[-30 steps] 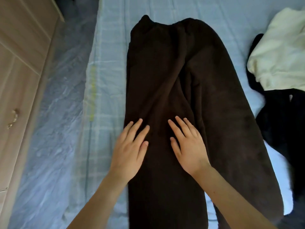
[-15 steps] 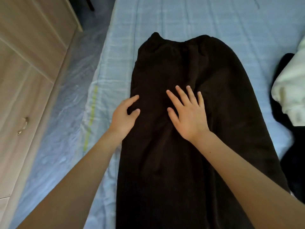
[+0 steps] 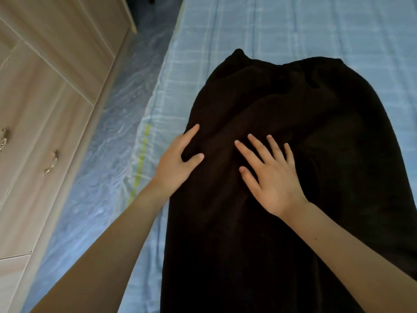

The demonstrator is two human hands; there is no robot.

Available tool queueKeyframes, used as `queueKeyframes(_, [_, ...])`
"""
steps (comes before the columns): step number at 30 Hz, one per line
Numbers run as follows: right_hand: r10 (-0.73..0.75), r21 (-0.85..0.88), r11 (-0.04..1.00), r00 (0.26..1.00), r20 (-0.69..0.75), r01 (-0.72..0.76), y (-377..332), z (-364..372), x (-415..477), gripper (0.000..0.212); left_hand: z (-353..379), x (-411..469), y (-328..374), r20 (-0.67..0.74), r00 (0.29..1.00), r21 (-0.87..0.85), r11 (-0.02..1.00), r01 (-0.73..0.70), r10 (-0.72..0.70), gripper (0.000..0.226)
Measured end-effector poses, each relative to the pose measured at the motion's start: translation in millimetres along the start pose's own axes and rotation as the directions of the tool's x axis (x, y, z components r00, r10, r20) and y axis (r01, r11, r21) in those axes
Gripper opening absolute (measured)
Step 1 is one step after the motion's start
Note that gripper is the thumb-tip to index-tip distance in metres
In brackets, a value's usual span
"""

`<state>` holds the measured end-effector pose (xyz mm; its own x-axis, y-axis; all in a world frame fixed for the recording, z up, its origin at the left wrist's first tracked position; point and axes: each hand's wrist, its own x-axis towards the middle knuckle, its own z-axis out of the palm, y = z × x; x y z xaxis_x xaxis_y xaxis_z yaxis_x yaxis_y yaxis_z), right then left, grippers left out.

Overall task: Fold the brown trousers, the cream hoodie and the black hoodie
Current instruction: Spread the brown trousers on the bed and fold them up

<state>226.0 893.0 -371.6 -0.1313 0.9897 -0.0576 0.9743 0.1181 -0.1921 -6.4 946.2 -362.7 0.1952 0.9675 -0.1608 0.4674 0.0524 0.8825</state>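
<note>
On the blue checked bed [image 3: 293, 30] (wardrobe [image 3: 45, 109] at nine o'clock) our left hand [image 3: 176, 163] grips the brown trousers [image 3: 316, 132] by their edge, our right hand [image 3: 275, 181] pressing, fingers [image 3: 259, 146] wide.

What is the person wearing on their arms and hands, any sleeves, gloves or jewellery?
Nothing shows on them. Both forearms are bare right down to the frame's lower edge, so no sleeve or cuff is visible. The left hand and right hand have no gloves, rings, watch or bracelet. The fingernails that show are short and unpainted.
</note>
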Motion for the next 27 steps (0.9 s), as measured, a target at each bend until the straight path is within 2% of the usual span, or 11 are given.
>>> queueKeyframes(3, [0.000,0.021,1.000,0.997,-0.083,0.001,-10.3,-0.4,9.5,0.057,-9.6,12.1,-4.8,-0.028,0.999,-0.071,0.997,-0.040,0.038,0.062])
queueKeyframes(5, [0.000,0.016,1.000,0.999,-0.036,0.001,-12.6,6.2,13.2,0.057,-14.9,12.2,-13.5,-0.030,1.000,-0.088,0.996,-0.006,0.003,0.062])
queueKeyframes(9, [0.001,-0.067,0.998,0.999,0.047,0.002,-12.6,17.8,15.0,0.058,-11.8,11.4,-17.7,0.022,0.999,0.008,0.999,0.045,-0.045,0.065])
queueKeyframes(11, [0.046,-0.014,0.999,0.998,0.037,-0.046,-19.5,12.6,13.3,0.058,-15.6,7.3,-13.8,0.088,0.995,-0.051,0.997,0.057,-0.052,0.068])
queueKeyframes(13, [0.125,0.077,0.990,0.992,-0.028,-0.122,-38.4,4.3,-3.3,0.057,-26.0,-1.4,-13.6,0.159,0.986,-0.107,0.991,0.076,-0.058,0.066])
queueKeyframes(15, [0.166,0.215,0.967,0.979,-0.118,-0.138,-72.8,-2.5,-32.2,0.055,-39.6,-8.5,-12.5,0.220,0.974,-0.140,0.987,0.084,-0.052,0.059])
queueKeyframes(16, [0.176,0.342,0.930,0.980,-0.098,-0.133,-93.0,-3.6,-47.3,0.054,-46.3,-11.4,-12.3,0.256,0.965,-0.159,0.982,0.101,-0.058,0.057])
queueKeyframes(18, [0.180,0.599,0.780,0.982,0.063,-0.181,-131.9,-1.2,-71.6,0.053,-56.3,-17.3,-11.8,0.328,0.941,-0.156,0.977,0.142,-0.084,0.059])
queueKeyframes(19, [0.173,0.666,0.715,0.977,0.124,-0.211,-146.6,2.5,-78.9,0.054,-59.7,-19.6,-12.0,0.355,0.930,-0.141,0.978,0.151,-0.093,0.061])
queueKeyframes(23, [0.103,0.631,0.760,0.988,0.117,-0.154,-165.7,15.7,-80.5,0.061,-66.6,-26.3,-16.5,0.426,0.899,-0.133,0.976,0.174,-0.102,0.070])
queueKeyframes(27, [0.032,0.485,0.864,0.976,0.216,-0.136,-163.6,17.6,-72.8,0.076,-70.0,-28.3,-24.8,0.454,0.886,-0.192,0.960,0.202,-0.096,0.070])
